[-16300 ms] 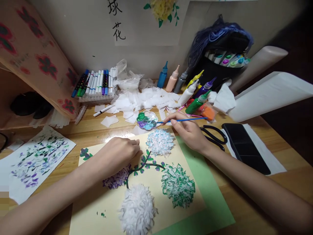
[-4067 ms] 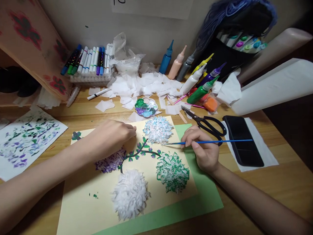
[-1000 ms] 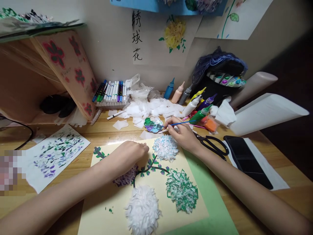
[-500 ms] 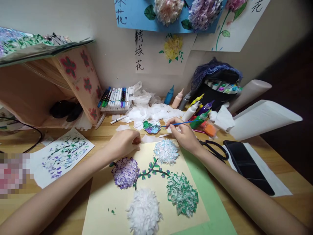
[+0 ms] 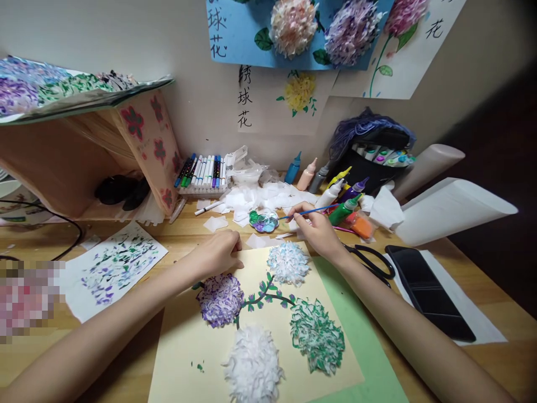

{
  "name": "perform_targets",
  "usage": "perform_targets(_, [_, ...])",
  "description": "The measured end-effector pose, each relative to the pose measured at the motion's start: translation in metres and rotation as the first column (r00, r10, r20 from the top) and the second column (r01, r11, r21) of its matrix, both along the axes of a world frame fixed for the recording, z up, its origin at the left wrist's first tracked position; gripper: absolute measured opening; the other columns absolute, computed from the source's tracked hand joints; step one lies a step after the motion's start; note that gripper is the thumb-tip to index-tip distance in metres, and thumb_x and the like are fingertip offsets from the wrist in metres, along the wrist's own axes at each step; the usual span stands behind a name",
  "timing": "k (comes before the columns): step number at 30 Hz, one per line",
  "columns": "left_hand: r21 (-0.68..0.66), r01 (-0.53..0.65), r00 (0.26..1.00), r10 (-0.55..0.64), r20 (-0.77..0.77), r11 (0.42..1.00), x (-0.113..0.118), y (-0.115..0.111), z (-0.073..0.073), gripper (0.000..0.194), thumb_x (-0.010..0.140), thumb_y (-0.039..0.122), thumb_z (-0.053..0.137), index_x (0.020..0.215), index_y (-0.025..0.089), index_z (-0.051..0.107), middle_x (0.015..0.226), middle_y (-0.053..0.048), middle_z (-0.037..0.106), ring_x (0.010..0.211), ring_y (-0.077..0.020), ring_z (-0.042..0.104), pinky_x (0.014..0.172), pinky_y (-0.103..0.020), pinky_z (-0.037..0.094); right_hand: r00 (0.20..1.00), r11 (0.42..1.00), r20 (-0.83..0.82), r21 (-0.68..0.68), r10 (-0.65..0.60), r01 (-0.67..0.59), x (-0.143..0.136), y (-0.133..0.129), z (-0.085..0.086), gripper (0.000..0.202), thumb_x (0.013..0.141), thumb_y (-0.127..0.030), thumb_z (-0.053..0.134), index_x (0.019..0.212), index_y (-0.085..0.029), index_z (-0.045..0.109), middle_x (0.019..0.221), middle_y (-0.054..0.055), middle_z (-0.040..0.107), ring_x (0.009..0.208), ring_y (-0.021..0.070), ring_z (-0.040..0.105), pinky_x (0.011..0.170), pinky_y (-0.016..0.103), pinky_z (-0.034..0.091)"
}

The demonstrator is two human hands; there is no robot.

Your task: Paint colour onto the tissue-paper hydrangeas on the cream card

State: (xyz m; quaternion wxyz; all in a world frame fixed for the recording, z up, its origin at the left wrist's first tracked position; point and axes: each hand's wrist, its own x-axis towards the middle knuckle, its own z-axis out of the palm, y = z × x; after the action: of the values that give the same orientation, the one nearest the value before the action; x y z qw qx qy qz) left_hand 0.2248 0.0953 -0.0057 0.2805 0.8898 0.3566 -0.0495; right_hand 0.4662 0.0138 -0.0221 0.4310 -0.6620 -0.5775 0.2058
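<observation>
My right hand (image 5: pixel 312 226) pinches a thin blue paintbrush (image 5: pixel 316 210), its tip over the flower-shaped paint palette (image 5: pixel 264 228), which holds green, purple and blue paint. My left hand (image 5: pixel 220 253) rests, fingers curled, at the upper left edge of the cream paper (image 5: pixel 184 330); whatever its fingers hold is hidden. On the paper are raised paper blossoms: a purple-tipped one (image 5: pixel 221 299), a light blue one (image 5: pixel 288 262), a green-edged one (image 5: pixel 318 334) and a white one (image 5: pixel 254 364). A painted branch (image 5: pixel 265 292) with leaves joins them.
Behind the palette lie white paper scraps (image 5: pixel 268 196), with a marker tray (image 5: pixel 203 173) to their left. Paint bottles (image 5: pixel 344 210) stand at the right, near black scissors (image 5: pixel 373 262) and a black case (image 5: pixel 428 294). A paint-dabbed sheet (image 5: pixel 121 268) lies left, before a decorated box (image 5: pixel 149 151).
The whole view has shifted slightly, so everything sits a little lower and to the right. Both hands keep nearly the same pose, and the brush tip remains at the palette.
</observation>
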Motion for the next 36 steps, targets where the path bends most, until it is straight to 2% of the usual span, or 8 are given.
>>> perform_targets(6, [-0.012, 0.053, 0.998, -0.052, 0.022, 0.999, 0.000, 0.003, -0.001, 0.014, 0.067, 0.023, 0.072, 0.072, 0.018, 0.059, 0.078, -0.002, 0.062, 0.070, -0.0181, 0.054, 0.059, -0.027, 0.035, 1.000, 1.000, -0.027, -0.002, 0.004, -0.004, 0.003, -0.001, 0.001, 0.013, 0.088, -0.029, 0.046, 0.088, -0.021, 0.056, 0.083, 0.002, 0.068, 0.082, 0.0195, 0.062, 0.076, 0.032, 0.041])
perform_targets(11, [0.020, 0.033, 0.998, -0.034, 0.058, 0.999, 0.002, 0.001, 0.006, 0.015, 0.067, 0.023, 0.072, 0.070, 0.018, 0.058, 0.072, 0.000, 0.059, 0.066, -0.0167, 0.051, 0.057, -0.026, 0.033, 0.999, 1.000, -0.045, 0.028, 0.009, -0.008, 0.004, -0.003, 0.011, 0.012, 0.088, -0.029, 0.046, 0.086, -0.021, 0.056, 0.083, 0.003, 0.068, 0.084, 0.0192, 0.063, 0.078, 0.031, 0.042])
perform_targets(14, [0.039, 0.017, 0.997, -0.020, 0.071, 0.999, 0.004, 0.003, 0.005, 0.015, 0.068, 0.022, 0.073, 0.071, 0.017, 0.059, 0.072, -0.001, 0.059, 0.066, -0.0170, 0.051, 0.058, -0.026, 0.032, 0.999, 0.999, -0.036, -0.002, 0.035, -0.035, 0.003, -0.003, 0.014, 0.012, 0.088, -0.029, 0.046, 0.085, -0.021, 0.055, 0.081, 0.002, 0.068, 0.081, 0.0191, 0.062, 0.075, 0.031, 0.042])
perform_targets(20, [0.073, 0.026, 0.993, -0.034, 0.112, 0.997, 0.005, 0.012, -0.002, 0.017, 0.068, 0.020, 0.075, 0.075, 0.016, 0.060, 0.075, -0.001, 0.060, 0.070, -0.0175, 0.051, 0.062, -0.026, 0.034, 0.998, 0.995, 0.036, -0.081, 0.058, -0.055, 0.000, -0.001, 0.016, 0.013, 0.088, -0.028, 0.044, 0.086, -0.021, 0.055, 0.079, 0.002, 0.070, 0.076, 0.0188, 0.060, 0.067, 0.030, 0.039])
perform_targets(25, [0.081, 0.022, 0.993, -0.031, 0.117, 0.996, 0.006, 0.015, -0.002, 0.016, 0.069, 0.019, 0.074, 0.077, 0.016, 0.061, 0.076, -0.002, 0.061, 0.072, -0.0184, 0.052, 0.063, -0.027, 0.034, 0.995, 0.994, 0.089, -0.104, 0.050, -0.041, -0.001, 0.003, 0.018, 0.016, 0.088, -0.028, 0.043, 0.086, -0.021, 0.057, 0.081, 0.001, 0.070, 0.063, 0.0156, 0.052, 0.061, 0.029, 0.035])
perform_targets(30, [0.067, 0.020, 0.993, -0.028, 0.118, 0.998, 0.006, 0.017, -0.004, 0.016, 0.070, 0.022, 0.072, 0.081, 0.016, 0.063, 0.078, -0.003, 0.062, 0.074, -0.0194, 0.054, 0.063, -0.027, 0.036, 0.984, 0.995, 0.158, -0.067, 0.081, -0.071, 0.001, 0.005, 0.014, 0.016, 0.088, -0.026, 0.044, 0.081, -0.021, 0.058, 0.079, 0.003, 0.069, 0.072, 0.0177, 0.057, 0.065, 0.030, 0.037])
perform_targets(36, [0.082, 0.014, 0.989, -0.026, 0.144, 0.997, 0.005, 0.022, -0.007, 0.015, 0.071, 0.025, 0.072, 0.078, 0.017, 0.062, 0.078, -0.003, 0.063, 0.074, -0.0196, 0.055, 0.064, -0.028, 0.036, 0.974, 0.994, 0.197, -0.050, 0.108, -0.100, 0.000, 0.003, 0.014, 0.015, 0.089, -0.024, 0.045, 0.084, -0.021, 0.058, 0.080, 0.003, 0.069, 0.070, 0.0174, 0.056, 0.065, 0.030, 0.038])
